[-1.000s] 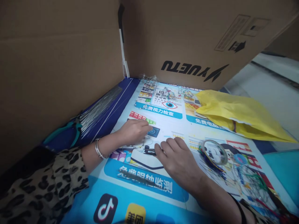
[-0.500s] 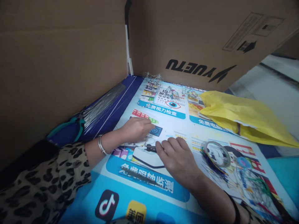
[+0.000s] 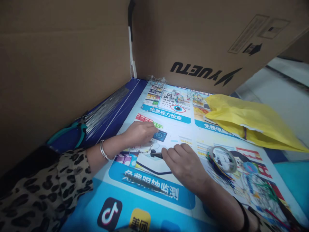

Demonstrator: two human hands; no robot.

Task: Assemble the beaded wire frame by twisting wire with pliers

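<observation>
My left hand (image 3: 142,132) is closed in a pinch near the middle of the printed sheet (image 3: 166,129), with a thin wire (image 3: 151,143) coming down from its fingertips. More fine wire lies just below that hand, its details too small to make out. Lower and to the right, my right hand (image 3: 184,164) is wrapped round small black pliers (image 3: 156,155). Their jaws point left toward the wire; the fingers hide most of the handles. Whether the jaws touch the wire I cannot tell.
Cardboard walls (image 3: 154,38) stand behind and at the left. Teal-handled pliers (image 3: 80,133) and a bundle of straight wires (image 3: 106,108) lie left. At right are a yellow bag (image 3: 253,119), a clear tape roll (image 3: 223,159) and tangled coloured wires (image 3: 263,193). Dark thin rods (image 3: 145,183) lie in front.
The pliers' jaws look closer together and have turned slightly. Both hands keep nearly the same place, with the whole view shifted a little.
</observation>
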